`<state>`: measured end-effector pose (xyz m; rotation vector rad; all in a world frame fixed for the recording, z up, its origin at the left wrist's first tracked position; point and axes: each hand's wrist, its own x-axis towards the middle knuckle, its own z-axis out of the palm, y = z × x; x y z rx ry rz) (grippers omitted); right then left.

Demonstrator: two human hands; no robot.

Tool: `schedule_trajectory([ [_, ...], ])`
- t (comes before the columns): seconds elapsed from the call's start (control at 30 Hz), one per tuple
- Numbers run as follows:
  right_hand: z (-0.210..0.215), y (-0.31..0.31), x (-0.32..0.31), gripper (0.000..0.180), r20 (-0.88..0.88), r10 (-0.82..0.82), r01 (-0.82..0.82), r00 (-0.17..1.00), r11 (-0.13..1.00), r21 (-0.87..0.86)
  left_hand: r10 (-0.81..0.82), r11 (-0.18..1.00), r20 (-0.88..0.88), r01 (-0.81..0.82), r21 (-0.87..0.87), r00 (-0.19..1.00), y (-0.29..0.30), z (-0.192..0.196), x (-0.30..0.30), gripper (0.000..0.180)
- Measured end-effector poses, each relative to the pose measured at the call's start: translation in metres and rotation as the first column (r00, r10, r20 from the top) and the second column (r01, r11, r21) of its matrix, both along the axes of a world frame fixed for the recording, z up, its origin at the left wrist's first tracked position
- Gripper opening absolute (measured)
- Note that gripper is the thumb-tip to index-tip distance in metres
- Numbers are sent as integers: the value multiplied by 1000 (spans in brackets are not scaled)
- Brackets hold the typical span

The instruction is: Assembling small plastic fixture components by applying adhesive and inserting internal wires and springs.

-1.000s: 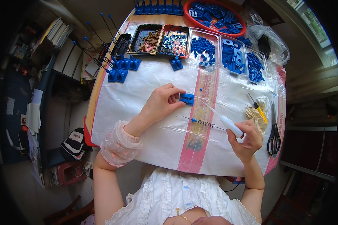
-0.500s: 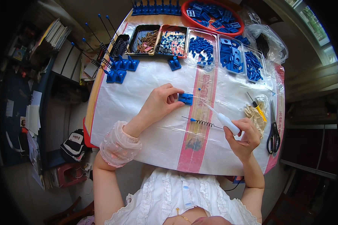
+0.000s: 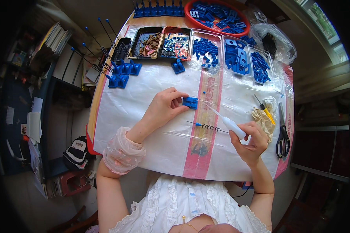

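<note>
My left hand (image 3: 164,108) pinches a small blue plastic block (image 3: 190,102) against the white plastic sheet (image 3: 144,93) on the table. My right hand (image 3: 251,140) grips the white handle of a screwdriver (image 3: 228,122), whose shaft points up-left toward the blue block. A thin rod with a coil spring and a blue tip (image 3: 207,126) lies on the sheet between the two hands.
Along the far edge stand trays of brown pins (image 3: 147,42), mixed small parts (image 3: 174,43) and blue parts (image 3: 205,48), plus a red bowl of blue pieces (image 3: 217,15). Finished blue bases with spring rods (image 3: 120,72) sit at the left. Scissors (image 3: 282,134), a yellow-handled tool (image 3: 265,109) and gloves lie right.
My right hand and the screwdriver shifted slightly, its tip nearing the blue block. My left hand stays on the block.
</note>
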<state>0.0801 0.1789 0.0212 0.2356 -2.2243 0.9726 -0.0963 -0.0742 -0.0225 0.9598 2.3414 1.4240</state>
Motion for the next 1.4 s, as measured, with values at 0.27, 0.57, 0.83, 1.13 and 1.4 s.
schedule_trajectory([
  [0.27, 2, 0, 1, 32, 4, -4, 4, 1000, 1000, 7, -3, 1000, -2, 3, 4, 1000, 1, 1, 0, 33],
  [0.57, 3, 2, 6, 28, 68, 4, -4, 998, 1000, 11, 2, 1000, -7, -2, 2, 1000, 1, 2, 1, 33],
  [0.83, 0, 1, 1, 30, 26, -11, 13, 1000, 998, -69, 0, 1000, -8, 0, 3, 1000, 1, 2, 0, 32],
  [1.13, -21, 35, -17, 14, 389, 50, 322, 920, 470, -822, -11, 1000, 2, 11, -10, 1000, 2, 2, 0, 34],
  [1.4, -23, 41, -19, 16, 371, 24, 320, 928, 455, -831, -13, 1000, 15, 13, -21, 1000, 2, 2, 0, 36],
])
